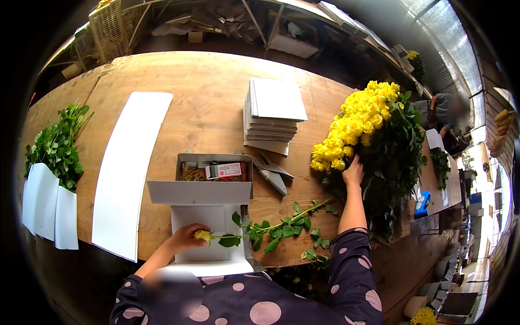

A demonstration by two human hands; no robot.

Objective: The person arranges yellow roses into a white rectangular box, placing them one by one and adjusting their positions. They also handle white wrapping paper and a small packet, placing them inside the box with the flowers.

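Yellow single rose, leafy stem lying across the white folded card, is pinched by the left hand; right hand, fingers hidden, reaches into the heaped yellow rose bunch.

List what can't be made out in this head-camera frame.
- Right hand: fingers are buried in the pile of yellow roses, so its grip can't be told.
- Left hand: closed around the bud of a single rose; the bud is mostly covered.
- Open box: contents too small to identify.
- Person at the far bench: blurred, and partly behind the roses.
- Picture rim: dark and bent by the fisheye lens.
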